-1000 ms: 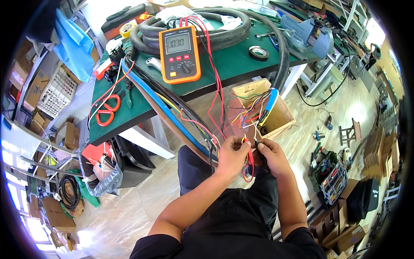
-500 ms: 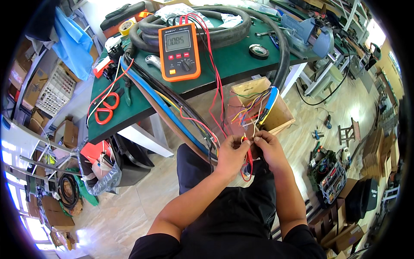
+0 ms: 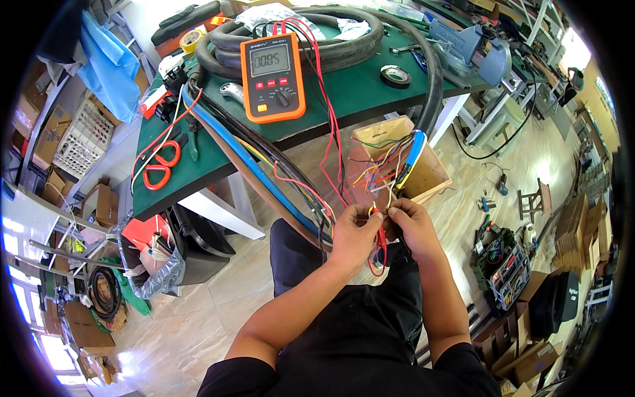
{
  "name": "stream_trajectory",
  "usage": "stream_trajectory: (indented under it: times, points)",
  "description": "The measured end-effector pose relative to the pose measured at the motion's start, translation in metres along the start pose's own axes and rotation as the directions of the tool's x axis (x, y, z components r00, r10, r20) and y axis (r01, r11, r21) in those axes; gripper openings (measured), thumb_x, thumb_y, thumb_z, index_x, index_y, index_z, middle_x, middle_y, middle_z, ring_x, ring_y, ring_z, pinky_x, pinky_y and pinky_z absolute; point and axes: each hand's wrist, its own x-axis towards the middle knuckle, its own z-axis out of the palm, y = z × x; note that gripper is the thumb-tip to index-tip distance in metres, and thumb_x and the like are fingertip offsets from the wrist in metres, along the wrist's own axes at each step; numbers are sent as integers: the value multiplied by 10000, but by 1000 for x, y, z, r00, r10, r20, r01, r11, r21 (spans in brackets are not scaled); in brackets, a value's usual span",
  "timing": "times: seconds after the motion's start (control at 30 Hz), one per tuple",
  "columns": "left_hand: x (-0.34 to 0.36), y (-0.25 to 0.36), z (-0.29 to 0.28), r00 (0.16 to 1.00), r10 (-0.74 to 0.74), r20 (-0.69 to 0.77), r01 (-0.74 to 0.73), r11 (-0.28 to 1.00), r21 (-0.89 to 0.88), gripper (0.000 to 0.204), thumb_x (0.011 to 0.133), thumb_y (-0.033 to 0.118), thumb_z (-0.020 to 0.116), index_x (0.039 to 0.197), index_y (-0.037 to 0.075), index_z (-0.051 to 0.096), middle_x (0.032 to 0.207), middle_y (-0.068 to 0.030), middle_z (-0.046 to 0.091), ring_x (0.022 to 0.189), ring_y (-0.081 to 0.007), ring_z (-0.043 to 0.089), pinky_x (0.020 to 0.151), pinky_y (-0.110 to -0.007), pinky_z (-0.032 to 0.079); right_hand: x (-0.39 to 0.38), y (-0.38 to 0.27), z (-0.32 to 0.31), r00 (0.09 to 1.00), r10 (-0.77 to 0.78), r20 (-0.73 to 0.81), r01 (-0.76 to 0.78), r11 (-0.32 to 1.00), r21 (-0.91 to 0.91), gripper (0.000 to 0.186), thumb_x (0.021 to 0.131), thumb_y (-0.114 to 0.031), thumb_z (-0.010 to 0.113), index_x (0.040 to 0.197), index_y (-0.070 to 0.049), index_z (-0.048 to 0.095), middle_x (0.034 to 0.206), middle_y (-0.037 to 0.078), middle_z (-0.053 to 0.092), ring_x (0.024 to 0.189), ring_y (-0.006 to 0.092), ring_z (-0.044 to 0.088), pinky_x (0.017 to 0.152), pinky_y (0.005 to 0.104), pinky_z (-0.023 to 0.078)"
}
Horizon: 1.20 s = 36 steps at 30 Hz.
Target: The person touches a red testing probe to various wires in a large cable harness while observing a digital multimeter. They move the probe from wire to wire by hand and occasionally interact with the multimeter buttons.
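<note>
Cluttered workshop floor and a green-topped bench (image 3: 370, 92) fill the view. Nearest, the left hand (image 3: 354, 235) and right hand (image 3: 410, 225) meet, fingers pinched shut on thin coloured wires (image 3: 380, 175) and a red test lead (image 3: 380, 255). Beyond, an open wooden box (image 3: 430, 175); farther, an orange multimeter (image 3: 272, 78) on the bench.

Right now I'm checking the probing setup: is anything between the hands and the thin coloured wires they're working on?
Nothing visible. The left hand and right hand already pinch the thin coloured wires and the red test leads between them, just below the wooden box.
</note>
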Motion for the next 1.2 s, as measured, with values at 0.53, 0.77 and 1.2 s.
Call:
stream_trajectory:
  times: [0.53, 0.77, 1.2]
  points:
    - [0, 3, -2, 999, -44, 22, 43, 998, 40, 188, 886, 101, 644, 1001, -12, 547, 890, -67, 602, 761, -130, 601, 683, -275, 514, 2, 4, -2, 1000, -16, 4, 16, 999, -36, 143, 937, -134, 540, 943, -6, 602, 702, 36, 613, 583, 100, 565, 545, 243, 447]
    - [-1, 3, -3, 999, -39, 27, 38, 999, 25, 184, 886, 94, 643, 999, -11, 544, 888, -70, 601, 749, -133, 604, 681, -284, 525, 1, 2, -1, 1000, -7, 5, 7, 999, -31, 137, 940, -139, 547, 945, -14, 602, 707, 26, 615, 581, 92, 560, 547, 234, 446]
    - [-2, 6, 5, 999, 11, 36, -11, 1000, 11, 174, 896, 86, 633, 1003, -22, 549, 895, -64, 601, 776, -134, 612, 715, -285, 532, -5, 4, -5, 999, -16, -34, 14, 997, -73, 166, 951, -150, 532, 987, -9, 610, 743, 27, 605, 605, 82, 548, 564, 234, 446]
